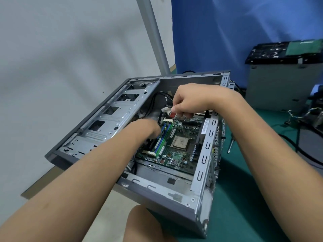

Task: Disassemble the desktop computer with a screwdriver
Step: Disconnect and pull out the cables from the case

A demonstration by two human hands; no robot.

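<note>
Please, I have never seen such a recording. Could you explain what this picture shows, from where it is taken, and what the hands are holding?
There is no robot here. A person works with bare hands, and the single picture comes from a camera worn on the head, looking down. An open computer case rests on a green mat, with its green motherboard showing. The right hand pinches a small white and red part above the board. The left hand reaches inside the case; its fingers are hidden, so I cannot tell if it holds anything. What looks like a screwdriver lies unheld on the mat, right of the case. A grey box stands further back.
</note>
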